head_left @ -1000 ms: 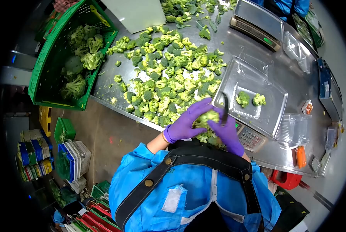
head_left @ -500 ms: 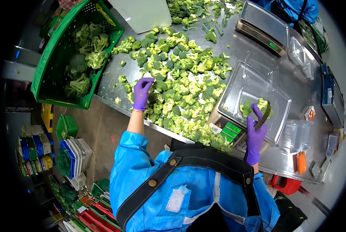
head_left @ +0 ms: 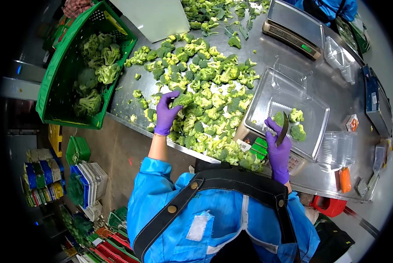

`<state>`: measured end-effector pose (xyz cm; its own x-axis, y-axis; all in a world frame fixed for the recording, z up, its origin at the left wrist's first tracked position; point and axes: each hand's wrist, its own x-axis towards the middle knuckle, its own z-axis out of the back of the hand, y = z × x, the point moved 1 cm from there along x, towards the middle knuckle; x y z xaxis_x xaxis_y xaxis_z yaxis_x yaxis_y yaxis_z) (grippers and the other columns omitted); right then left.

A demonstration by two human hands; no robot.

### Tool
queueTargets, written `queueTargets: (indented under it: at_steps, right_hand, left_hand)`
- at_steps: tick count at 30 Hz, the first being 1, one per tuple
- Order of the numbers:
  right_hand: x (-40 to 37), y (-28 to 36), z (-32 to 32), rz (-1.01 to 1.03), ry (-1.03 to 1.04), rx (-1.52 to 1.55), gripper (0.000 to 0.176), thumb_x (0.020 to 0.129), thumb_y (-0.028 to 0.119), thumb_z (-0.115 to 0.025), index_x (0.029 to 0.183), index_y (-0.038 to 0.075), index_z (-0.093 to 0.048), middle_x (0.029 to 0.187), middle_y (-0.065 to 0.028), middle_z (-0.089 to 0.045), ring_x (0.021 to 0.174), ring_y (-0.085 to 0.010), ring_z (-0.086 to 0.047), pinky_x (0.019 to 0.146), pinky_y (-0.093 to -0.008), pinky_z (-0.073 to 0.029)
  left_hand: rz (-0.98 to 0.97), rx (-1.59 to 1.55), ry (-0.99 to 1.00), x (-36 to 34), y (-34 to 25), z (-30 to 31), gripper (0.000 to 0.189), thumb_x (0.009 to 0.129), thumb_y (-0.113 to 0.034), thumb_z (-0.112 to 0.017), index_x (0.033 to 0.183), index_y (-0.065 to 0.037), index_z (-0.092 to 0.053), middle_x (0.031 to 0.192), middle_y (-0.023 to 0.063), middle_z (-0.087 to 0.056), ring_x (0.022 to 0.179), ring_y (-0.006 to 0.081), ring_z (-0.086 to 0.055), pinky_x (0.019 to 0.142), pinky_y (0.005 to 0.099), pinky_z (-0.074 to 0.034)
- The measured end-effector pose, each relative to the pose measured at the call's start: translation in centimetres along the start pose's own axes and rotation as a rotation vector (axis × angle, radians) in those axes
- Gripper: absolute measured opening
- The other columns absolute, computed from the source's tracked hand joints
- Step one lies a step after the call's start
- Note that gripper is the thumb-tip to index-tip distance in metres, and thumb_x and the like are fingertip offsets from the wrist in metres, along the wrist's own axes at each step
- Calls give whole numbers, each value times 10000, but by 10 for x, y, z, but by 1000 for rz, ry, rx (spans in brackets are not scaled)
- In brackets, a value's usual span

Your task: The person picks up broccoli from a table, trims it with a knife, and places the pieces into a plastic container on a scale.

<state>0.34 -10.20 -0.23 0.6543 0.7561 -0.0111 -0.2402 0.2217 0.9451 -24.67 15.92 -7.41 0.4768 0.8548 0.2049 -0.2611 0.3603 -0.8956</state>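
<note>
Third floret (head_left: 298, 131) added, one tray (head_left: 316, 109), one knife (head_left: 284, 127)

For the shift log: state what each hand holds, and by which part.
Right hand: knife, by its handle, blade up. Left hand: fingers grip a broccoli floret in the pile; which part cannot be told.

I see the left hand (head_left: 166, 115) grab a broccoli piece (head_left: 183, 100) at 9 o'clock of the pile (head_left: 214, 118). The right hand (head_left: 277, 148) holds a knife (head_left: 284, 126) at 3 o'clock.
</note>
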Motion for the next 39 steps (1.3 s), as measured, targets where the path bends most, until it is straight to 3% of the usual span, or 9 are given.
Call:
queueTargets:
  at_steps: [5, 11, 13, 17, 21, 23, 25, 30, 39]
  right_hand:
    - [-3, 10, -8, -33, 84, 13, 363, 850, 116, -567, 1190, -5, -521, 1124, -84, -607, 817, -85, -544, 717, -227, -417]
    - [-5, 17, -12, 15, 234, -44, 521, 774, 94, -662, 1261, 69, -479, 1170, -52, -584, 662, -29, -486, 565, -193, -415]
    - [-5, 16, -18, 157, 226, 49, 607, 720, 162, -742, 1256, 75, -470, 1273, -116, -499, 1053, -182, -560, 868, -270, -461]
    - [-4, 16, -13, 50, 223, -3, 571, 709, 180, -747, 1216, 67, -508, 1212, -98, -548, 1036, -169, -574, 813, -253, -482]
    - [7, 2, 16, -47, -114, -82, 372, 753, 122, -679, 1109, 60, -591, 1033, -71, -642, 604, -72, -504, 611, -197, -432]
    - [14, -30, 30, 216, -330, -119, 354, 757, 92, -670, 1100, 46, -596, 994, -65, -651, 530, -50, -380, 559, -200, -395]
    - [14, -26, 40, 40, -460, -83, 351, 756, 71, -667, 1099, 37, -599, 994, -58, -649, 562, -43, -415, 551, -195, -381]
    - [19, -29, 50, -7, -460, -127, 352, 780, 72, -649, 1124, 35, -587, 1045, -58, -633, 582, -29, -424, 554, -190, -372]
    - [6, -7, 55, -97, -416, 2, 293, 841, 80, -577, 1120, -7, -569, 1077, -83, -622, 951, -112, -565, 748, -206, -435]
  left_hand:
    - [380, -1221, 86, -19, -39, -28, 519, 826, -111, -569, 1272, 49, -356, 1263, 214, -448, 1142, 257, -488, 964, 332, -412]
    - [539, -1346, 348, -38, -73, -85, 470, 884, -208, -514, 1238, 80, -401, 1224, 187, -489, 1114, 274, -511, 970, 359, -409]
    - [597, -1183, 474, -44, -84, -101, 416, 899, -180, -498, 1247, 29, -410, 1171, 121, -530, 1055, 190, -552, 882, 298, -473]
    - [654, -904, 559, -50, -114, -118, 399, 884, -202, -554, 1221, -13, -452, 1064, 25, -557, 942, 80, -552, 796, 214, -466]
    - [597, -1083, 627, -41, -110, -120, 440, 915, -248, -478, 1256, 22, -409, 1191, 148, -521, 1061, 208, -546, 916, 300, -443]
    - [573, -1103, 680, -41, -102, -116, 442, 920, -237, -447, 1261, 41, -401, 1227, 173, -497, 1077, 239, -542, 940, 330, -433]
    - [576, -1068, 674, -41, -100, -111, 424, 917, -215, -445, 1258, 35, -411, 1222, 163, -505, 1055, 217, -554, 932, 326, -436]
    - [568, -946, 573, -38, -81, -103, 427, 898, -241, -496, 1225, 31, -446, 1189, 153, -531, 1048, 222, -554, 924, 331, -434]
    - [-18, 509, -143, 54, 71, -40, 417, 714, -251, -694, 1090, -98, -600, 1144, 162, -543, 1059, 305, -504, 922, 377, -392]
